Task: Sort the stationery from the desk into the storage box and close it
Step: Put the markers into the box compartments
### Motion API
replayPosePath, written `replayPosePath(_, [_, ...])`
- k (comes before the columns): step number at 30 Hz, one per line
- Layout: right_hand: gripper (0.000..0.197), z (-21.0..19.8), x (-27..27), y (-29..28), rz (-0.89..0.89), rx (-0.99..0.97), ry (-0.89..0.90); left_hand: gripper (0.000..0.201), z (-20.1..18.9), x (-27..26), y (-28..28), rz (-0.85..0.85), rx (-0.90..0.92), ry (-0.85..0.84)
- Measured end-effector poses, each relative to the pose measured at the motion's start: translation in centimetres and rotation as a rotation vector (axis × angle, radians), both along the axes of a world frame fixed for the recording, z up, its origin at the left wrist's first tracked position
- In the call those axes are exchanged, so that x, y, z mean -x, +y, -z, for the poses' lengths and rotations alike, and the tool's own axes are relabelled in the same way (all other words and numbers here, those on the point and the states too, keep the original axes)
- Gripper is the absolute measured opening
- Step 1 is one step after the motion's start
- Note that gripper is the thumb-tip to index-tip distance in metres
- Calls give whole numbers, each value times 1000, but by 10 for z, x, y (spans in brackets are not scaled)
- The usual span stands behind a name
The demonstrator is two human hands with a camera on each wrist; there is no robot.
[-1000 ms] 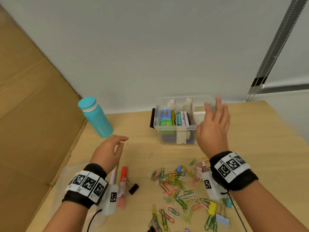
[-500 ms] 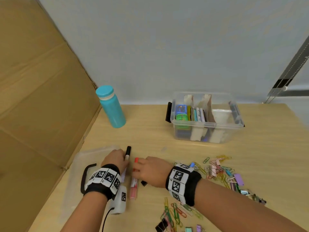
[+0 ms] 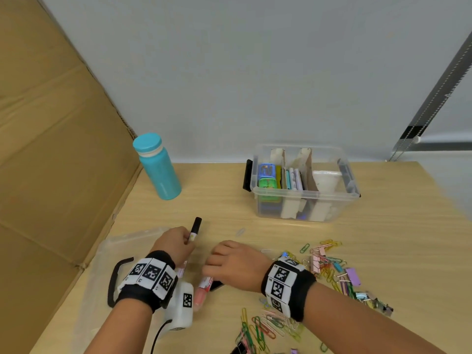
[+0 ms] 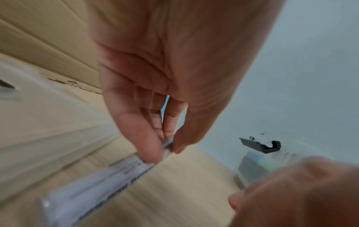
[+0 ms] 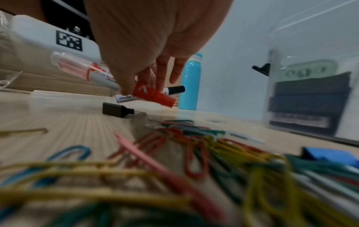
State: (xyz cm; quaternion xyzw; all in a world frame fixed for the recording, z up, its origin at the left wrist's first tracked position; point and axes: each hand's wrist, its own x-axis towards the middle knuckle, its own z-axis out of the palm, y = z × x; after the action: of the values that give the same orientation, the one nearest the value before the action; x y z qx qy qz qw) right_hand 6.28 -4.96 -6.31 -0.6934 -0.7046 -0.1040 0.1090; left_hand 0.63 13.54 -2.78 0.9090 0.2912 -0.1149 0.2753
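**Both hands picking up markers from the desk**

The left hand point(image 3: 173, 242) is pinching a white-barrelled marker with a black cap point(image 3: 194, 229) between thumb and fingertips, the cap pointing away towards the wall. The right hand point(image 3: 233, 264) is curling its fingers around a white-barrelled marker with a red cap point(image 5: 153, 95), just beside the left hand on the light wooden desk point(image 3: 408, 238).

The clear plastic storage box with cardboard dividers point(image 3: 304, 198) is standing open well beyond the hands, already holding several items upright in its left and middle compartments. Its clear lid with a black clip point(image 3: 115, 256) is lying flat on the desk under the left wrist. A loose heap of coloured paper clips point(image 3: 268, 325) and pastel binder clips point(image 3: 329, 264) is lying to the right, unsorted, and a small black binder clip point(image 5: 116, 110) is sitting close under the right hand.

By my reading, the marker step is in hand, with the clips and the lid to follow. The next move calls for lifting both markers clear and carrying them across to a compartment in the box.

The head view is hiding the red cap under the right hand; only the right wrist view is showing the fingers closing on it. The left wrist view, though blurred, is confirming the pinch on the barrel. A turquoise bottle point(image 3: 158, 167) is standing near the cardboard wall.
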Motion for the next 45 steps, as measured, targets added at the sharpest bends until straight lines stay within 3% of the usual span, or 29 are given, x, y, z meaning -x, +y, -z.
replayPosePath(3, [12,-14,-8,-18,62,-82,13,9,-4,-3,-5,-2,43,-98])
replayPosePath(5, [16,-35,-24,-36,188,-194,50,12,-8,-5,-9,4,66,-160])
replayPosePath(11, [31,-105,-77,-90,801,-609,357,6,-20,-13,-19,48,120,-334])
replayPosePath(14, [33,-122,-102,-104,1061,-489,338,5,-22,-20,-28,86,118,-369])
replayPosePath(20, [16,-128,-125,-96,1102,-145,148,7,-22,-23,-40,170,124,-390])
replayPosePath(29, [14,-119,-140,-71,1061,277,-69,15,-25,-22,-47,262,103,-430])
replayPosePath(30, [13,-116,-141,-71,1062,282,-103,18,-25,-21,-47,277,106,-436])
replayPosePath(34, [40,-109,-140,-81,1050,219,-78,19,-24,-17,-48,324,117,-452])
replayPosePath(37, [31,-103,-134,-105,1064,31,-30,12,-28,-12,-52,369,93,-469])
replayPosePath(40, [32,-89,-126,-138,1200,-160,64,17,-48,-11,-64,483,-34,-531])
replayPosePath(45, [58,-55,-119,-163,1295,-210,269,25,-100,-48,-100,739,-370,-594])
